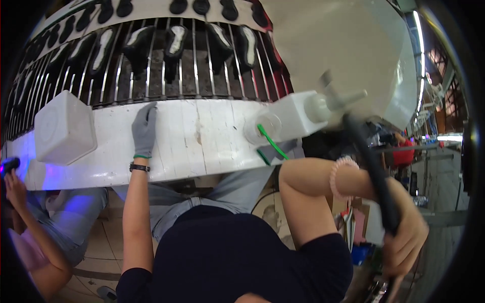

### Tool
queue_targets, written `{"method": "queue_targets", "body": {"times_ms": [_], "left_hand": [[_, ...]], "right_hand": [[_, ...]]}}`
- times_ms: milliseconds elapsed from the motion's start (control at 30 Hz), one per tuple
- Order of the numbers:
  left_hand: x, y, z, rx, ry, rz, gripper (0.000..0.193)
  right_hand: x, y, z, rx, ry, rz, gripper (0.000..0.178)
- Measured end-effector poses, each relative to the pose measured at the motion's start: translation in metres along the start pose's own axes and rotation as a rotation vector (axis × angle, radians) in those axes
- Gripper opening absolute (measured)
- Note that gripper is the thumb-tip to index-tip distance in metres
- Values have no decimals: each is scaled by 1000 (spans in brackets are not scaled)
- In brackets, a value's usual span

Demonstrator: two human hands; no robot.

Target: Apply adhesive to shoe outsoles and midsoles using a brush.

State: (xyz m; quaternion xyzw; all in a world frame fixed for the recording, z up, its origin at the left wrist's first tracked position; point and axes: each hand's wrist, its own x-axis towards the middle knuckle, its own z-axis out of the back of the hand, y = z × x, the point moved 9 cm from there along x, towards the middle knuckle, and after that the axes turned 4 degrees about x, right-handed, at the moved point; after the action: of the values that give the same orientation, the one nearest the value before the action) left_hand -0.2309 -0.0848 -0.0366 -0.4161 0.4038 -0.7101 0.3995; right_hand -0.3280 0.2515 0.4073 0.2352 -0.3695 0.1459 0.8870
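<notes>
My left hand (145, 130), in a grey glove with a green cuff, rests on the white tabletop (177, 146) by the roller edge. Its fingers look extended, with nothing seen in them. My bare right hand (406, 240) is raised at the right, wrapped round a long black bar-like tool (371, 171). Motion blurs the tool, so its exact kind is unclear. Right of the tabletop's middle stands a white plastic bottle (293, 116) with a nozzle cap. Beside it, a green-handled brush (273, 142) leans in a small round container (255, 126). A grey cloth item with a green edge (275, 153) lies below.
Beyond the table, metal rollers (197, 65) carry several black shoes (176, 45) with white undersides. Several black soles (201, 6) lie on a far shelf. A white plastic container (63, 129) stands at the left. A co-worker's hand (16, 191) holds a dark device with bluish light.
</notes>
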Motion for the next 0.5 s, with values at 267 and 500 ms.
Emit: {"method": "queue_targets", "body": {"times_ms": [267,500], "left_hand": [[-9,5,1,-34,50,35,26],[-1,7,-15,-44,72,87,27]], "right_hand": [[-18,3,8,161,-163,153,22],[-13,-3,-12,114,-92,-52,22]]}}
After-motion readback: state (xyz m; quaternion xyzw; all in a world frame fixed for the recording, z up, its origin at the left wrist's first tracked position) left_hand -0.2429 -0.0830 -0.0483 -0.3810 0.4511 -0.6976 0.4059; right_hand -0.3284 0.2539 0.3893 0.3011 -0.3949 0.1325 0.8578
